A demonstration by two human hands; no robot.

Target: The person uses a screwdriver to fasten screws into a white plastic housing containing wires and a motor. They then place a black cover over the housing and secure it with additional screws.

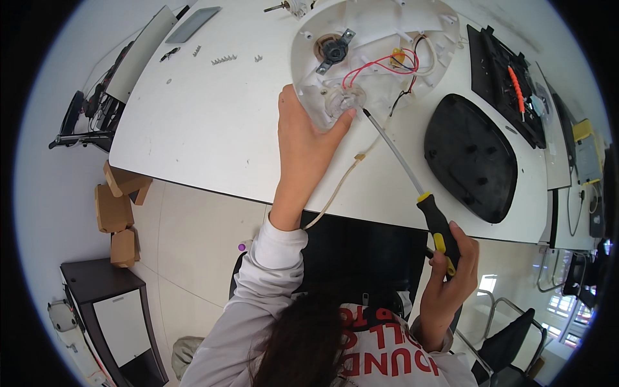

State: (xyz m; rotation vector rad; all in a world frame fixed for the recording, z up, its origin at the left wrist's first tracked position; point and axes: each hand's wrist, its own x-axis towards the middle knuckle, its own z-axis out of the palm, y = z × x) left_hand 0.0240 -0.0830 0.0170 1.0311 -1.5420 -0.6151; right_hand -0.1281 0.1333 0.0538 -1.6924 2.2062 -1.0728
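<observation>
My left hand [304, 138] grips the edge of a white plastic housing [387, 19] at the table's far middle. Its thumb presses by a clear round part [343, 100] inside the shell. My right hand [454, 264] holds a screwdriver [403, 161] by its black and yellow handle. The shaft points up and left, its tip close to the clear part; whether they touch I cannot tell. Inside the housing are a dark round part with metal tabs [333, 51], red wires [380, 62] and a small yellow component [397, 58]. A pale cable [342, 184] hangs over the table's front edge.
A curved black cover [471, 161] lies right of the screwdriver. Beyond it, an open black case [496, 77] holds an orange-handled tool [516, 90]. Small screws [224, 60] sit in groups at the left, near a grey flat panel [193, 24]. Cardboard boxes [115, 209] stand on the floor.
</observation>
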